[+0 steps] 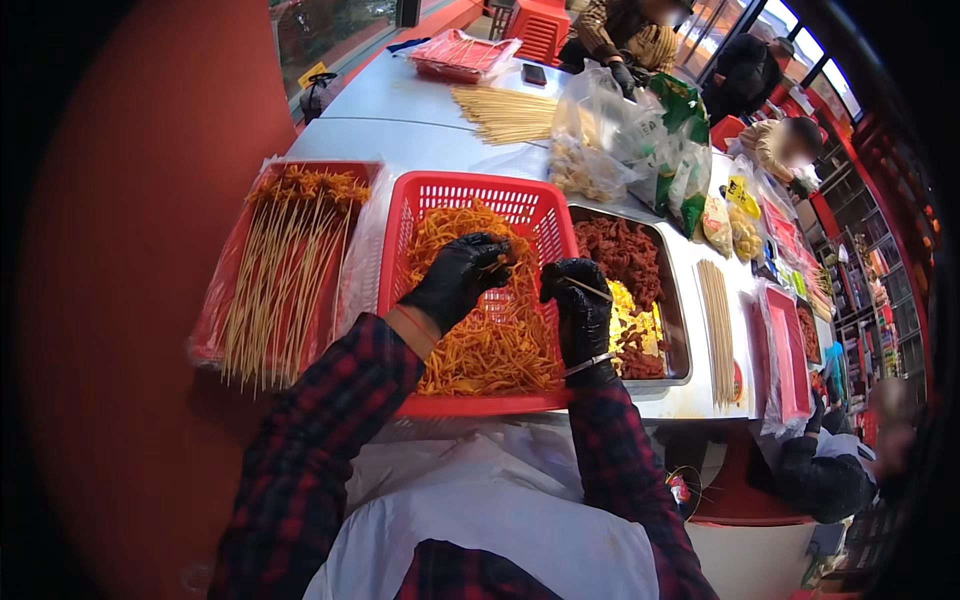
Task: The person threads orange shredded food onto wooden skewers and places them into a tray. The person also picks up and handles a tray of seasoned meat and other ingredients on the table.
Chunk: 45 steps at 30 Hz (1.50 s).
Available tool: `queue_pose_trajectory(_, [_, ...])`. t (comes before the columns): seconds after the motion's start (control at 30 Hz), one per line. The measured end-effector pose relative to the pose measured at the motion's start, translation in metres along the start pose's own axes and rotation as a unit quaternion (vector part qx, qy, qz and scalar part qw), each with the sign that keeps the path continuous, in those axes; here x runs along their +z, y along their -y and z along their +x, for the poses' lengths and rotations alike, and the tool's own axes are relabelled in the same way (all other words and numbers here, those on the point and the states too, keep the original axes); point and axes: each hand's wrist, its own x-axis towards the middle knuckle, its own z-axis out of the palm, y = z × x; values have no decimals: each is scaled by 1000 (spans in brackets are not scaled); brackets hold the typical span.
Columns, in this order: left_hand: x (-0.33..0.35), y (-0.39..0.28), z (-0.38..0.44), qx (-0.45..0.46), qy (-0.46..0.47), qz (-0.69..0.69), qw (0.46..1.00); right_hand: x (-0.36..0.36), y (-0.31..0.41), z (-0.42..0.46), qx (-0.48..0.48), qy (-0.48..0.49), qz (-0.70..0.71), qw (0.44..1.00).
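Both my hands wear black gloves above a red plastic basket (480, 406) of orange shredded strips (480, 352). My left hand (465, 277) pinches a small bunch of the strips (517, 247) between thumb and fingers. Over the basket's right rim, my right hand (581, 315) grips a thin wooden skewer (589, 288), its rear end pointing right. The skewer's tip is hidden or too small to make out. To the left, a red tray (289, 330) lined with clear plastic carries many skewers (281, 270) with orange strips threaded at their far ends.
Dark red meat pieces (619, 255) lie in a metal tray (679, 315) at the basket's right. Bare skewers lie in a bundle (716, 330) further right and a pile (506, 112) at the back. Plastic bags (600, 142) stand beyond. Other people work around the table.
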Motion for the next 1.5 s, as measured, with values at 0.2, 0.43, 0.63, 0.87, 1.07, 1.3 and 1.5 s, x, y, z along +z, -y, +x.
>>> queue_pose_trajectory(0.2, [-2,4,5,-7,-8,-58,998,7,4,-4,41,23,-35,998])
queue_pose_trajectory(0.43, [-5,5,8,-40,2,-119,992,14,8,-3,31,22,-79,996])
queue_pose_trajectory(0.63, [-10,5,7,-70,35,-157,984,17,4,-5,34,19,-69,997])
queue_pose_trajectory(0.87, [-22,16,12,-50,138,-18,989,-6,-9,-7,65,29,-47,996])
queue_pose_trajectory(1.07, [-50,17,19,-154,81,-172,970,5,-14,-4,13,81,-15,996])
queue_pose_trajectory(1.3, [-13,19,6,43,92,106,989,8,-19,-7,-58,41,-183,981])
queue_pose_trajectory(1.5, [-11,16,10,-7,59,-25,998,10,-19,-8,-35,20,-199,979])
